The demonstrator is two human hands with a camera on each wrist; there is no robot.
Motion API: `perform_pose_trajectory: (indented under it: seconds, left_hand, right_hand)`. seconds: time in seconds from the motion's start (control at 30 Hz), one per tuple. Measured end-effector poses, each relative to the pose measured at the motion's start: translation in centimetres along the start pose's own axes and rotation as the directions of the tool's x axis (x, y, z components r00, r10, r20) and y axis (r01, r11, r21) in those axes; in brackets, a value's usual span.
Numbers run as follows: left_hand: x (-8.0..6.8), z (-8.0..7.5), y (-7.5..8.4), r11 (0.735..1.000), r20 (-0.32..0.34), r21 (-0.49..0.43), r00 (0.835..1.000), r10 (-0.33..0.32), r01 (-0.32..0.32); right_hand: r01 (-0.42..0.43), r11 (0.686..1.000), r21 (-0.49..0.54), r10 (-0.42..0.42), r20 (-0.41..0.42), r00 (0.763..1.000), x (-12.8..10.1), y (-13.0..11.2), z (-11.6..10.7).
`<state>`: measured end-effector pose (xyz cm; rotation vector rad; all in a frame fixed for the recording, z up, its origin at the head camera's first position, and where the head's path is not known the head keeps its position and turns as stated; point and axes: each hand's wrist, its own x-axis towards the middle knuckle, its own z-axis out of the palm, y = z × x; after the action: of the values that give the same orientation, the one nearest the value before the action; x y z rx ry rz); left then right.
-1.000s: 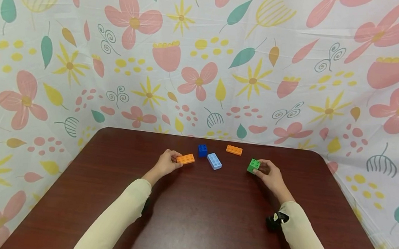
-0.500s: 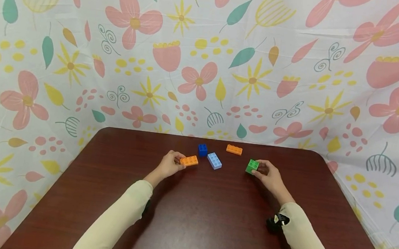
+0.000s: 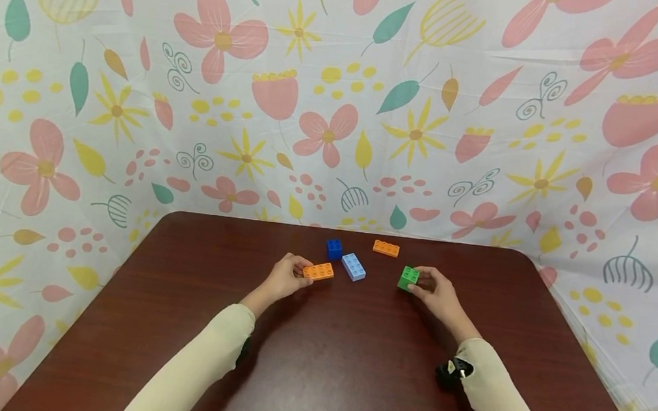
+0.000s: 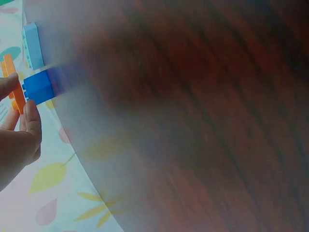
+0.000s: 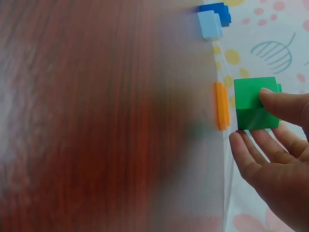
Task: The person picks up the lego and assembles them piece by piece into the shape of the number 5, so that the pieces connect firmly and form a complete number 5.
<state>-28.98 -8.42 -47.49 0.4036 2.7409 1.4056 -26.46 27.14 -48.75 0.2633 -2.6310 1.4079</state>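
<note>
The head camera is looking forward and down from above the table [image 3: 314, 374], taking in both forearms. The left wrist camera is sitting close and low, facing along the tabletop past the left hand's fingertips [image 4: 32, 116]. The right wrist camera is doing likewise beyond the right hand's fingers [image 5: 277, 104]. All three are sharing the light blue brick [image 3: 353, 266] ahead of the fingers.

No text, label, brand, number or sign can be read in any view. Only a printed pattern of flowers and leaves is borne by the cloth [image 3: 338, 102] behind the table [image 3: 327, 362], and the bricks are shown plain, without lettering.
</note>
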Motion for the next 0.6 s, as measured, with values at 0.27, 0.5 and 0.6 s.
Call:
perform_pose_trajectory:
  seconds: [0.27,0.5,0.6]
  left_hand:
    - [-0.6,0.9,0.1,1.0,0.008,-0.009,1.0,0.013,-0.013]
    - [-1.2,1.4,0.3,1.0,0.009,-0.018,1.0,0.024,-0.024]
    - [-1.4,1.5,0.4,0.999,0.011,-0.026,1.0,0.025,-0.025]
  right_hand:
    - [0.024,1.0,0.018,-0.024,0.001,1.0,-0.2,-0.8,0.6]
    - [0.016,0.998,0.062,-0.018,0.026,0.999,-0.6,-1.3,1.2]
    - [0.022,0.997,0.075,-0.024,0.023,0.999,-0.7,-1.6,1.4]
